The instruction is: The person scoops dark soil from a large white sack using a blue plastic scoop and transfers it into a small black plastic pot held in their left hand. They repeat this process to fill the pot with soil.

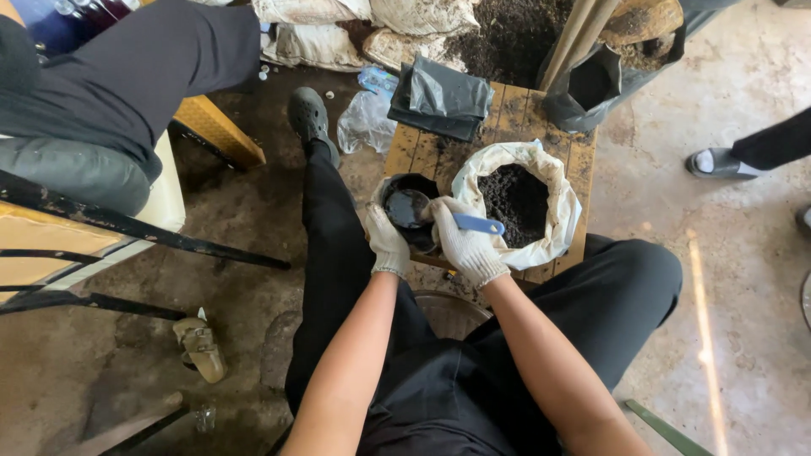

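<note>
Black-trousered lap and bare forearms, nearest the lens; entries run outward from there.

1. Left hand (387, 241), white knit glove: I see it curled round the near wall of the small black plastic pot (408, 211), fingers closed on the rim, holding it steady on the weathered wooden slat table (583, 165).

2. Right hand (465, 247), same kind of glove: closed in a fist on the blue plastic scoop handle (477, 224), scoop head tipped over the pot mouth.

3. Pot: stands at the table's near left edge, touching the white woven sack of dark soil (515, 203), whose top is rolled down and open.

4. Step, as I judge it: filling the pot, soil going in by the scoop. The pot looks only part full. The next move would call for a swing right to the sack, a dip, and a level carry back, with the left grip kept firm so the pot does not tip.

5. Folded black plastic bags (441, 97) lie at the table's far side.
</note>
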